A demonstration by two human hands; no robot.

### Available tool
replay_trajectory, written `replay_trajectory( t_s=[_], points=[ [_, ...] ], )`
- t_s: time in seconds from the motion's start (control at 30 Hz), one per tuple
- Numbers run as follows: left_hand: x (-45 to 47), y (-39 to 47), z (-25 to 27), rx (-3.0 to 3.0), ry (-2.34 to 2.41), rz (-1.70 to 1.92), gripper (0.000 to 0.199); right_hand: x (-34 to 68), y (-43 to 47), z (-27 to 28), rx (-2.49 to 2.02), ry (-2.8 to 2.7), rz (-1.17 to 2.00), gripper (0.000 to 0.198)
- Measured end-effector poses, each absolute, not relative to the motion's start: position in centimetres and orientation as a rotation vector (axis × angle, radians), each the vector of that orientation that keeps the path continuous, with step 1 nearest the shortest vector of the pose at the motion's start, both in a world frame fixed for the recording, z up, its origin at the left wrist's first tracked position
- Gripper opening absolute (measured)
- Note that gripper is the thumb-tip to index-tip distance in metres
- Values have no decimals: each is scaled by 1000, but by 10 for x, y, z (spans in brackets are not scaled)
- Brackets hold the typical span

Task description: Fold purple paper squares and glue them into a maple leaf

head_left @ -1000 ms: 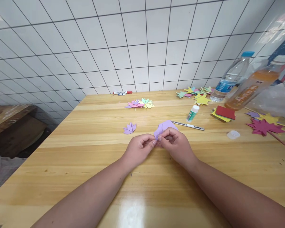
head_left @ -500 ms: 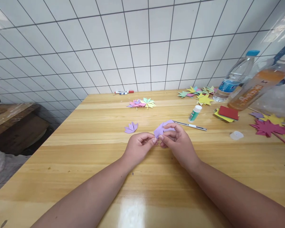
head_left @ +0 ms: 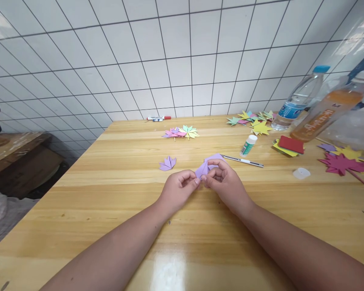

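Between my two hands is a folded piece of purple paper (head_left: 202,169), held just above the wooden table (head_left: 115,242). My left hand (head_left: 179,186) pinches its lower left corner between thumb and fingers. On the other side, my right hand (head_left: 226,180) grips it with the thumb below and the forefinger curled over the top; part of the paper is hidden behind these fingers. More purple paper (head_left: 216,157) shows just behind my right hand, by the tip of a slim utility knife (head_left: 244,160). A folded purple paper leaf (head_left: 168,163) lies to the left.
A glue stick (head_left: 248,146), its loose clear cap (head_left: 301,173) and a stack of coloured paper squares (head_left: 290,144) lie to the right. Paper leaves (head_left: 182,131) and markers (head_left: 159,118) sit at the back. A water bottle (head_left: 297,103) and an orange drink bottle (head_left: 327,111) stand far right.
The folded purple paper has turned and tipped slightly between my fingers, so a creased, pointed face now shows. My right hand has shifted a little to the left.
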State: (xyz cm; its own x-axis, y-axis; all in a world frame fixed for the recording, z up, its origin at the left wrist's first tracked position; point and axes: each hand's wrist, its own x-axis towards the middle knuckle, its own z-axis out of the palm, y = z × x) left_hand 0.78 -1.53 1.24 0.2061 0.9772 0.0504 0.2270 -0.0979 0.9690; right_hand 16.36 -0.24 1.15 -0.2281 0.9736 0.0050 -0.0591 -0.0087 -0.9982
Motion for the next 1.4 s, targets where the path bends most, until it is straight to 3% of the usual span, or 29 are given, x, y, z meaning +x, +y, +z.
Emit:
replay_trajectory(
  t_s=[0.2, 0.37, 0.5, 1.23, 1.4],
  points=[
    [9, -16, 10, 1551, 1233, 988, 20, 161, -3, 10, -1089, -1338, 1369, 38],
    [7, -13, 7, 1582, 1257, 1012, 17, 163, -1, 6, -1010, -1305, 1523, 47],
    [5, -11, 6, 1639, 1278, 1009, 16, 165, 1, 3, -1063, -1383, 1556, 23],
    [3, -11, 4, 1687, 1268, 953, 22, 167, 4, 3, -1043, -1309, 1621, 26],
    [4, -13, 4, 1674, 1306, 992, 19, 170, 7, 3, -1120, -1493, 1406, 23]
  ],
)
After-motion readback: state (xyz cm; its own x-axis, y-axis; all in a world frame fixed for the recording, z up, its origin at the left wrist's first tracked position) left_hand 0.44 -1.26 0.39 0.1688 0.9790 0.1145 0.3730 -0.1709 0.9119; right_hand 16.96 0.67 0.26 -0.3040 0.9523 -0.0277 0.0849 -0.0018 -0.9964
